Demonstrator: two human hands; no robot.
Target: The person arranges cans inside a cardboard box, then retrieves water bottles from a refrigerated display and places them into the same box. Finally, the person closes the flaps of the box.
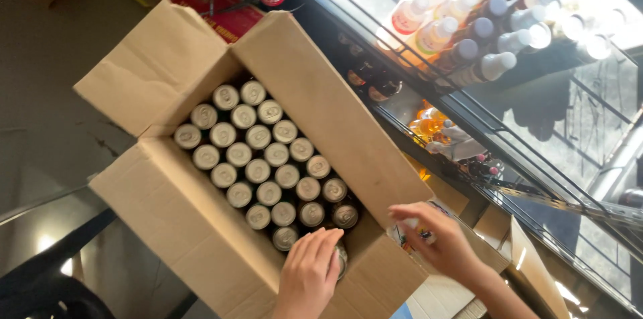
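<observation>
Inside open cardboard box (181,225) on floor, silver-topped cans (258,151) packed upright in rows. Left hand (309,272) at box's near corner, fingers curled over top of end can (340,259), gripping it. Right hand (435,238) just outside box flap, fingers bent round small white item (410,224); can't tell what. Bottles w/ white caps (482,31) on fridge shelves nearby.
</observation>
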